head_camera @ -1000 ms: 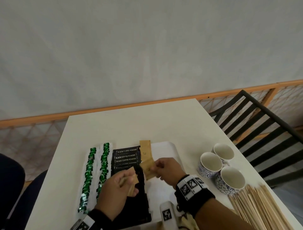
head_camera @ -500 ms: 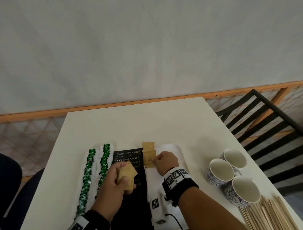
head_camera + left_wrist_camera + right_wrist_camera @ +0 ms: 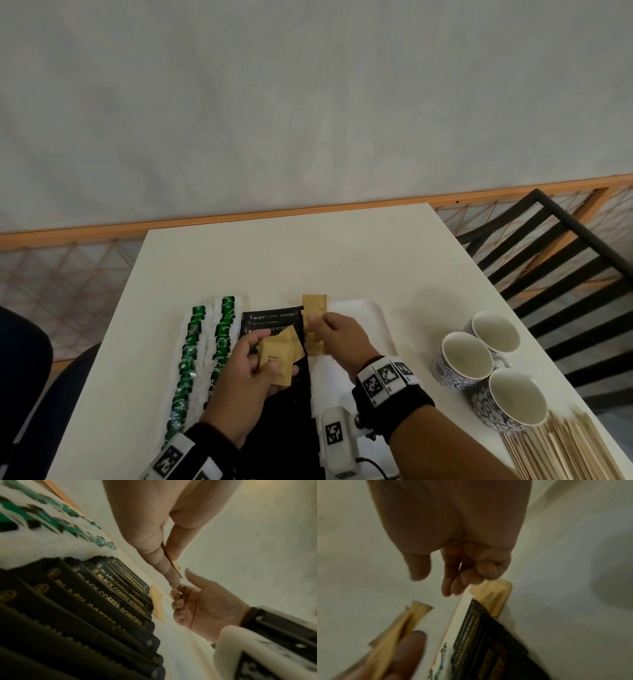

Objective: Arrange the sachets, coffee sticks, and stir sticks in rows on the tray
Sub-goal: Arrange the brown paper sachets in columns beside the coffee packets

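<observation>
Two rows of crinkly green-and-white sachets (image 3: 205, 356) run along the left edge of the flat white plastic tray (image 3: 373, 318), which sits toward the near edge of the pale rectangular desk (image 3: 308, 253). Beside them lies one overlapping row of glossy black coffee sticks (image 3: 270, 317) with gold lettering — too many and too overlapped to count. Next comes a short row of matte brown paper sachets (image 3: 314, 306): at least two lie there, the far one sticking out past the tray's far edge.

The left hand (image 3: 245, 387) grips a small fan of loose brown paper packets (image 3: 281, 356), at least two, between thumb and curled fingers above the black row. The right hand (image 3: 337, 339) hovers over the brown row with its fingers loosely bent; whether it pinches a sachet I cannot tell.

Toward the desk's right edge stand three round blue-patterned ceramic cups (image 3: 493, 373), clustered and touching. At the near right corner lies a heap of thin, pale wooden stir sticks (image 3: 561, 452) — off the tray.
</observation>
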The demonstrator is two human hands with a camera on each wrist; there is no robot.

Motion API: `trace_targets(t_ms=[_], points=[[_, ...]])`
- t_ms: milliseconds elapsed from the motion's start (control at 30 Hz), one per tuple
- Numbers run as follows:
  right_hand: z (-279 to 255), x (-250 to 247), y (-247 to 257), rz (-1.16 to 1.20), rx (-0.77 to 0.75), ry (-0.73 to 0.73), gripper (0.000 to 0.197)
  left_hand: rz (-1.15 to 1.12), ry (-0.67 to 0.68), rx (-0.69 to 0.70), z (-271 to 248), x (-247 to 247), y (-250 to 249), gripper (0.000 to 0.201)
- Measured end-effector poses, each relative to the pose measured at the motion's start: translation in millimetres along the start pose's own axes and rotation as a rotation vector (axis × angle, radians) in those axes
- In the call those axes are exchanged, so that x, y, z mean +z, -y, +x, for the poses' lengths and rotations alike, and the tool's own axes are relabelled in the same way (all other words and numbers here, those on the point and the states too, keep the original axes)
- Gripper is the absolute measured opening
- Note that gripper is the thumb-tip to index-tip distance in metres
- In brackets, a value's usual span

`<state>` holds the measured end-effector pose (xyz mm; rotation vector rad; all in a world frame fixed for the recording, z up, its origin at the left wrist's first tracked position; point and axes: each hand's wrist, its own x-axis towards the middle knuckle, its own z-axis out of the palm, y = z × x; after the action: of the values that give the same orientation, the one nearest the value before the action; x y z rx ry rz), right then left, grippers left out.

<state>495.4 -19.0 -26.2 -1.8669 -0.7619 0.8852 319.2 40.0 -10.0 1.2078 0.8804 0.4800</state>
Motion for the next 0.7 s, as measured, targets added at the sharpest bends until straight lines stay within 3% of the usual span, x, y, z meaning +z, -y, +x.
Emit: trace_targets(t_ms=[100,167,300,567,700], points=[[-14.6,-1.3,4.3,0.195,-0.025,0.258,0.013,0.096,0.042,0.03,-0.4,1.4,3.4,0.051],[-19.5,-2.7,4.4,0.219,-0.034,0.304,0.01,0.146,0.059,0.053,-1.9,2.7,5.2,0.056],[-19.1,-7.8,-1.4,0.252,-0.003,0.189,0.022,0.13,0.017,0.044,-2.3,0.0,9.1,0.061],[-14.6,-25.6,-11.3,0.199,0.059,0.124,0.016,0.063,-0.12,0.038,-0.4,-11.7,11.9,0.059],[-9.0,-37.7,-14.5,-0.05,0.072,0.085,0.014,0.061,-0.104,0.036,-3.0,-12.4,12.9,0.058]])
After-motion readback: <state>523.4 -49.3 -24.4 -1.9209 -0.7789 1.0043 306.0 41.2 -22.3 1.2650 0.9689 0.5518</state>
